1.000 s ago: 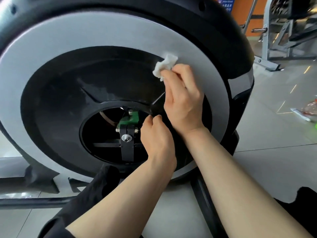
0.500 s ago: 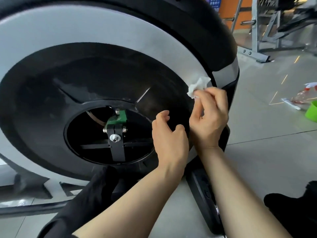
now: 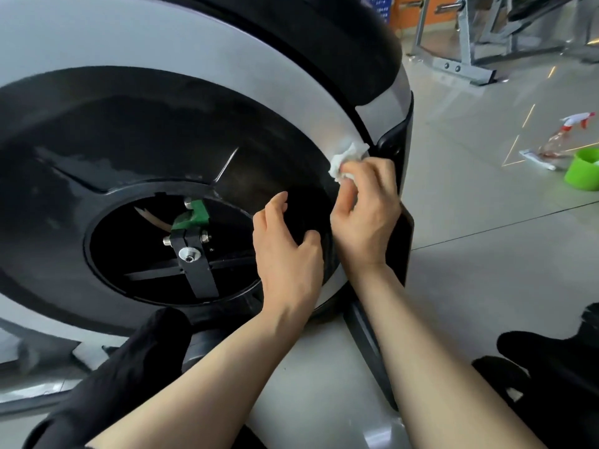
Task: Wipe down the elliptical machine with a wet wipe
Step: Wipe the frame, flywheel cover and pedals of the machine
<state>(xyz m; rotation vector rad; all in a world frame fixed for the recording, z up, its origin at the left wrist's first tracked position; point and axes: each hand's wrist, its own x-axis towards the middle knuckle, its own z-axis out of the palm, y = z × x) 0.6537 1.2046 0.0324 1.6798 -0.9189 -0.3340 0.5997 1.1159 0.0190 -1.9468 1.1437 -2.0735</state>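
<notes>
Head view: the right hand (image 3: 363, 205) pinches a crumpled white wet wipe (image 3: 346, 158) against the silver ring of the elliptical's round flywheel housing (image 3: 291, 79), just beside its black seam. The left hand (image 3: 288, 251) rests loosely spread on the dark inner disc — fingers near the open hub risk snagging there.

The right hand (image 3: 364, 215) pinches a crumpled white wet wipe (image 3: 346, 157) against the silver ring of the elliptical machine (image 3: 227, 59) (near its black edge seam). The left hand (image 3: 288, 254) rests, fingers relaxed, on the dark inner disc beside it. A green bucket (image 3: 583, 170) stands on the floor, well apart.
</notes>
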